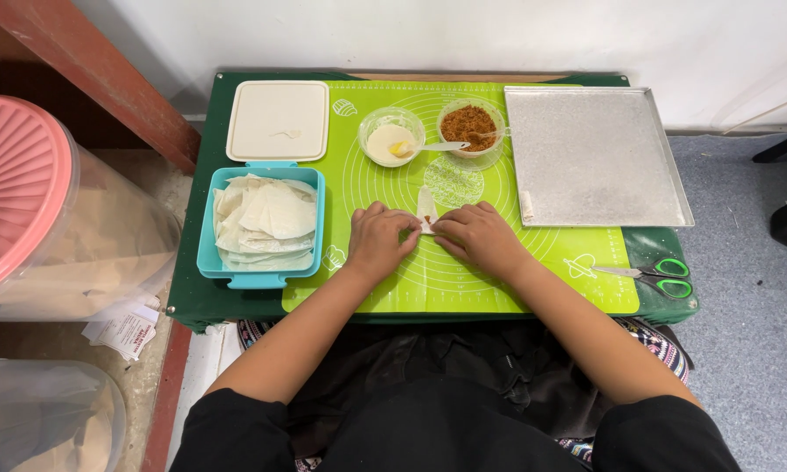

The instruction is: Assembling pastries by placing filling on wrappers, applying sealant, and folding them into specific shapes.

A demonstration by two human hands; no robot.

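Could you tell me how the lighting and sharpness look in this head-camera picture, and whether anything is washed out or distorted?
Head view: even, soft light with only faint shadows under the left hand and right hand; the metal tray shows a dull sheen, no hard glare; the wall at top is near white; the green mat and wrapper piece are sharp; the pink-lidded container at the left edge looks stretched.

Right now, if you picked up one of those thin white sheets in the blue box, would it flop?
Probably floppy: the sheets lie crumpled and curled in the blue box. Likely very light, since they look paper-thin. They may tear easily, so lift gently.
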